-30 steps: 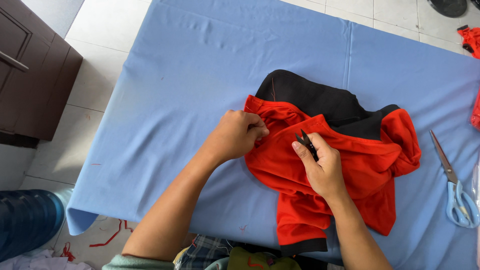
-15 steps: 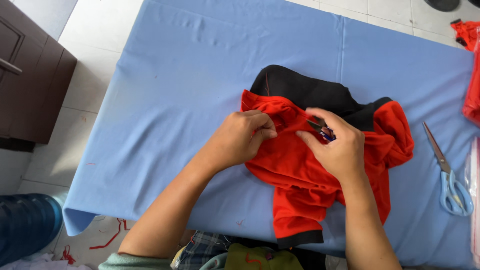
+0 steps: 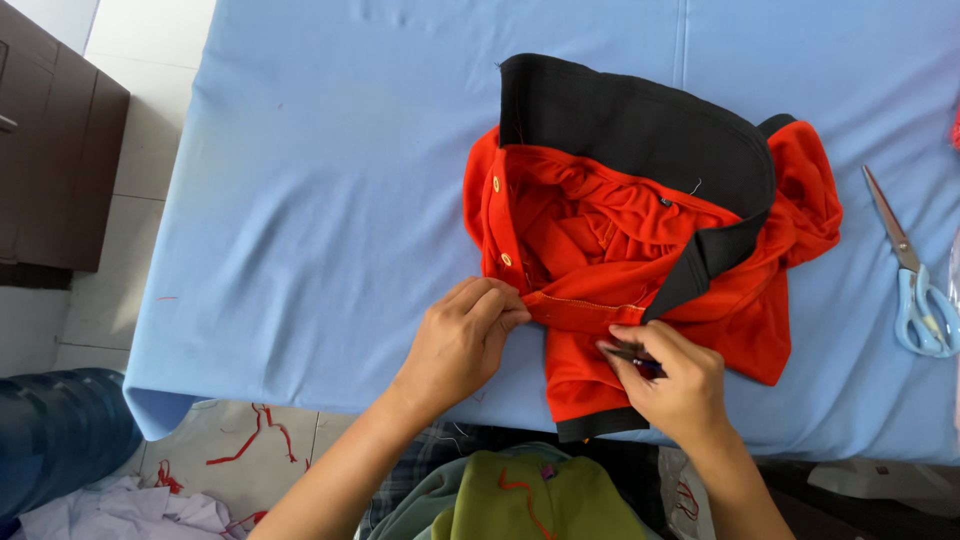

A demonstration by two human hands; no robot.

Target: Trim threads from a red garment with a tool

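A red shirt with a black collar and small buttons lies bunched on the blue cloth-covered table. My left hand pinches the shirt's red stitched edge near the button placket. My right hand rests on the red fabric lower down and grips a small dark tool, likely a thread snipper, pointed left toward that edge.
Light-blue-handled scissors lie on the table at the right. A dark wooden cabinet stands left on the tiled floor. Red thread scraps and pale cloth lie on the floor. Green fabric sits at my lap.
The shirt has been opened, showing the placket and collar inside. Both hands have shifted to its near edge, and the view has moved closer.
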